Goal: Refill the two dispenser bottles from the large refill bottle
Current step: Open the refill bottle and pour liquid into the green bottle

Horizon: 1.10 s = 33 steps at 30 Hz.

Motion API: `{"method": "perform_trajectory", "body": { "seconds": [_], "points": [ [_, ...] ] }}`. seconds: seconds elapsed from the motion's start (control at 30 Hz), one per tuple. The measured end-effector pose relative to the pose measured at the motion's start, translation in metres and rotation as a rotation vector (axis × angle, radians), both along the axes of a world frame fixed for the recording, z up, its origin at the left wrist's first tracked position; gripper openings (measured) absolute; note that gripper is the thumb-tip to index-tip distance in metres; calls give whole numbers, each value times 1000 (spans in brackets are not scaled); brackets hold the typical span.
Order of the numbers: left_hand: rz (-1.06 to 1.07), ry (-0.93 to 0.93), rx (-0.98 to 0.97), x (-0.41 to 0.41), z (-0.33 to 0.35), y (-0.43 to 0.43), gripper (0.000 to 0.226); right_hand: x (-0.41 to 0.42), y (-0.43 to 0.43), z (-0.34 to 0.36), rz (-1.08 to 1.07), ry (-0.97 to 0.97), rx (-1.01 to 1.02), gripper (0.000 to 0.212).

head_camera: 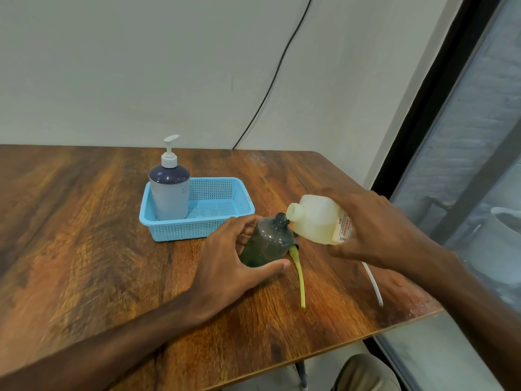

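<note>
My left hand (231,258) grips a dark translucent dispenser bottle (267,241) that stands uncapped on the wooden table (84,235). My right hand (375,227) holds the whitish large refill bottle (315,221) tilted on its side, its open mouth right beside the dark bottle's neck. A second dispenser bottle (170,193), blue-grey with a white pump on top, stands upright in the left end of a light blue basket (220,224). A yellow-green pump tube (300,275) lies on the table just right of the dark bottle.
A clear tube (373,286) lies near the table's right edge, partly under my right forearm. A black cable (270,91) runs down the wall behind the table. A window with a dark frame (439,88) is on the right.
</note>
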<state>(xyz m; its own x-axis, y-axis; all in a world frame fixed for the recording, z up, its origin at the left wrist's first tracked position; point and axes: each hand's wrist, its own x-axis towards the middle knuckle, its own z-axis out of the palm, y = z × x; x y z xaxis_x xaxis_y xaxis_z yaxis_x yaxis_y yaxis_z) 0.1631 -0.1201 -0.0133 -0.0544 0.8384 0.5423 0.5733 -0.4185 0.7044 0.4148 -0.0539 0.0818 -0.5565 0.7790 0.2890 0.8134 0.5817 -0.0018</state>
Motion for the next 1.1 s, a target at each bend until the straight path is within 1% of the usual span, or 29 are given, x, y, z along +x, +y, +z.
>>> {"method": "perform_trajectory", "body": {
  "seconds": [0.9,1.1],
  "points": [
    [7,-11,-21,0,-2,1,81,-4,0,2,-6,-23,1,90],
    [4,-15,-9,0,-2,0,78,-2,4,0,-20,-32,-17,91]
  ]
}}
